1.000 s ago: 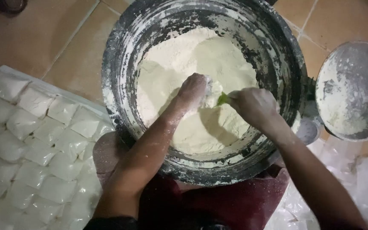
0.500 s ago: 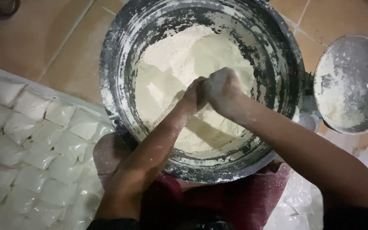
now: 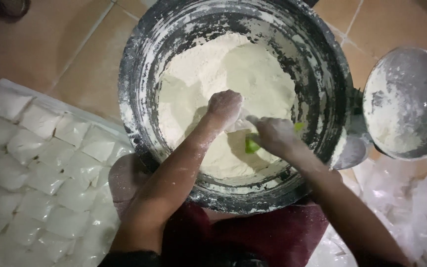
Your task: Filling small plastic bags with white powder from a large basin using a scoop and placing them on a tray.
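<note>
Both hands have slid lower in the big bowl. Right hand grips a green scoop; left hand is closed on flour. Flour could spill over the bowl's rim onto the floor.

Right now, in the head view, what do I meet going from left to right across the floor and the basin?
Rows of small white filled plastic bags → left hand in the flour → small green scoop → right hand → far wall of the big flour-dusted metal basin → round flour-coated metal pan.
</note>
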